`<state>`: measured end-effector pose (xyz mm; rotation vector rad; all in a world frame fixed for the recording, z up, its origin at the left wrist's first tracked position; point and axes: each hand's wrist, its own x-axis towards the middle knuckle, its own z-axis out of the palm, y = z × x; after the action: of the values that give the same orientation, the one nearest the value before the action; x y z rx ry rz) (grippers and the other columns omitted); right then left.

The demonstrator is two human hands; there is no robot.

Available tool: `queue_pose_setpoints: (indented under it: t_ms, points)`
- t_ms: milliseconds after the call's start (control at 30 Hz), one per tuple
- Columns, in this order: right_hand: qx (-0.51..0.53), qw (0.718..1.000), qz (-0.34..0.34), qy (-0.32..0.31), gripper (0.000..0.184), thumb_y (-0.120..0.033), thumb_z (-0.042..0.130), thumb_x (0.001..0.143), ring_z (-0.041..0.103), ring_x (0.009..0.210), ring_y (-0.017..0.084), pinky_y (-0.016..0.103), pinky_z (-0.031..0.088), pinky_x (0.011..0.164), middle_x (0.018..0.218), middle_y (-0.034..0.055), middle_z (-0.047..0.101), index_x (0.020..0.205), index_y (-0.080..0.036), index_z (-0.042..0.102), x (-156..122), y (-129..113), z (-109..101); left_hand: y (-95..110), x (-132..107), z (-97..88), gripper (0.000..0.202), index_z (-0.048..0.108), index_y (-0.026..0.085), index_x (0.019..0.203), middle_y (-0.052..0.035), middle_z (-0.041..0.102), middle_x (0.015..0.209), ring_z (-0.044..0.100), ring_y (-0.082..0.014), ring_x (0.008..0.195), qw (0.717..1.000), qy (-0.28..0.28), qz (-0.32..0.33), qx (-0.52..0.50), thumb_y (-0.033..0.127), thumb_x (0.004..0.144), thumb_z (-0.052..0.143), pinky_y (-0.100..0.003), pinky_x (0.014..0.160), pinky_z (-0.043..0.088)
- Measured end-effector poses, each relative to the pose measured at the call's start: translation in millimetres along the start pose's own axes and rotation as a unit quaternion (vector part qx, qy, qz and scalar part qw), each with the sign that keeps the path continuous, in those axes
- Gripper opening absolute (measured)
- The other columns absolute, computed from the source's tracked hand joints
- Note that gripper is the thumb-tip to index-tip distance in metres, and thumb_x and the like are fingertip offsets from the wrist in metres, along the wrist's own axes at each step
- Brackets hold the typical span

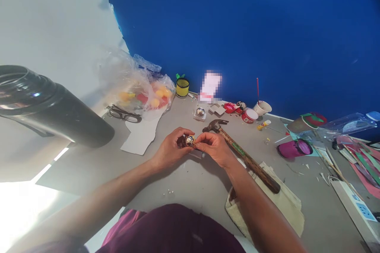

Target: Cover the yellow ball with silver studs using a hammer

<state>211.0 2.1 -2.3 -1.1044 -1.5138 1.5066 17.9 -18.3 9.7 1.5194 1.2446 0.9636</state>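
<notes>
A small shiny metallic ball (189, 141) with dark and gold tones sits between the thumb and curled fingers of my left hand (169, 148). My right hand (216, 149) pinches at the ball's right side; whatever tiny part lies between its fingertips is too small to make out. Under my hands a small pale block (196, 153) is partly hidden. Just beyond them, a similar silver ball (200, 111) rests on a small light-coloured base. A claw hammer (245, 156) with a worn wooden handle lies to the right of my right hand, partly over a folded cream cloth (280, 193).
A tall dark bottle (71, 110) stands at left, near glasses (124, 114), white paper (144, 134) and a plastic bag (139, 87). Behind are a yellow cup (182, 87), paint pots (249, 115) and a paper cup (262, 108). At right are a magenta cup (292, 149) and power strip (353, 201).
</notes>
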Motion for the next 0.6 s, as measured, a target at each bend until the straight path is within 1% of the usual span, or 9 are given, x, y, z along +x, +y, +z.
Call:
queue_pose_setpoints:
  t_ms: [200, 333, 433, 500, 600]
  points:
    - [-0.007, 1.0, -0.001, 0.007, 0.015, -0.033, 0.076, 0.073, 0.061, 0.067, 0.014, 0.027, 0.047, 0.065, 0.075, 0.0011, 0.073, 0.078, -0.019, 0.073, 0, -2, 2, -7, -1, 3.5, 0.028, 0.067, 0.02, 0.1, -0.0015, 0.065, 0.093, 0.056, -0.0136, 0.072, 1.0, 0.007, 0.0, -0.007, 0.023, 0.074, 0.072, -0.028, 0.068, 0.045]
    - [-0.057, 0.997, -0.02, 0.043, 0.012, -0.031, 0.071, 0.073, 0.056, 0.063, 0.013, 0.026, 0.044, 0.059, 0.071, 0.0004, 0.07, 0.075, -0.019, 0.071, -2, -6, 8, -14, -2, 7.3, 0.027, 0.064, 0.02, 0.099, -0.0003, 0.061, 0.093, 0.056, -0.0124, 0.072, 0.999, 0.039, 0.038, 0.001, 0.022, 0.074, 0.073, -0.026, 0.066, 0.044]
    - [-0.093, 0.992, -0.042, 0.077, 0.011, -0.03, 0.067, 0.075, 0.055, 0.063, 0.014, 0.026, 0.043, 0.059, 0.069, 0.0004, 0.068, 0.073, -0.019, 0.07, -3, -9, 13, -19, -3, 9.8, 0.026, 0.061, 0.02, 0.099, -0.0001, 0.059, 0.092, 0.056, -0.0119, 0.07, 0.996, 0.059, 0.06, 0.011, 0.023, 0.076, 0.073, -0.026, 0.065, 0.045]
    - [-0.103, 0.99, -0.044, 0.082, 0.01, -0.03, 0.066, 0.075, 0.054, 0.062, 0.014, 0.026, 0.042, 0.059, 0.068, 0.0001, 0.067, 0.073, -0.02, 0.069, -4, -10, 15, -21, -4, 11.1, 0.024, 0.06, 0.02, 0.099, -0.0008, 0.059, 0.092, 0.056, -0.0122, 0.071, 0.995, 0.066, 0.076, 0.013, 0.024, 0.078, 0.072, -0.026, 0.065, 0.046]
    - [-0.101, 0.991, -0.04, 0.073, 0.009, -0.029, 0.065, 0.075, 0.053, 0.06, 0.014, 0.027, 0.042, 0.059, 0.067, -0.0007, 0.065, 0.073, -0.02, 0.068, -5, -12, 15, -23, -5, 12.9, 0.021, 0.062, 0.019, 0.098, -0.0027, 0.06, 0.094, 0.057, -0.0133, 0.075, 0.991, 0.077, 0.105, 0.022, 0.024, 0.08, 0.07, -0.027, 0.068, 0.048]
